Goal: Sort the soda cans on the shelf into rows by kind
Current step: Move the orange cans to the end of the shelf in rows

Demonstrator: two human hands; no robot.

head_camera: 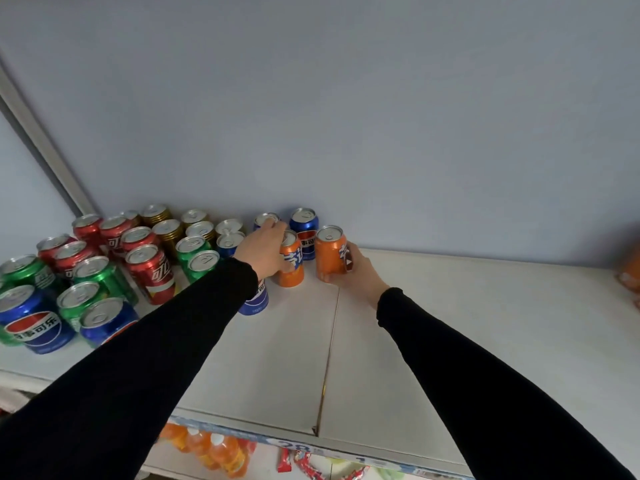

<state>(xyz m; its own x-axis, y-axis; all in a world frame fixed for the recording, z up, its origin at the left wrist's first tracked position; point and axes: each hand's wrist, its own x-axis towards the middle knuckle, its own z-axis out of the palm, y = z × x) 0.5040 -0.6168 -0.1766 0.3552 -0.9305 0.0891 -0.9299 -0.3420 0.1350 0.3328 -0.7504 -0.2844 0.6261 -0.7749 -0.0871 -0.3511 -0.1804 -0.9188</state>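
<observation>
Our black sleeves (145, 368) fill the lower frame; at centre our right hand (356, 275) grips an orange can (329, 252) standing on the white shelf (450, 341), our left hand (263, 247) closes on another orange can (291, 268), mixed cans (104, 268) crowd left

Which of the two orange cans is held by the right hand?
The orange can farther right, apart from the cluster; the right hand wraps it. The other orange can is at the left hand.

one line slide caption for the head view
Each hand holds an orange can beside unsorted cans.
</observation>
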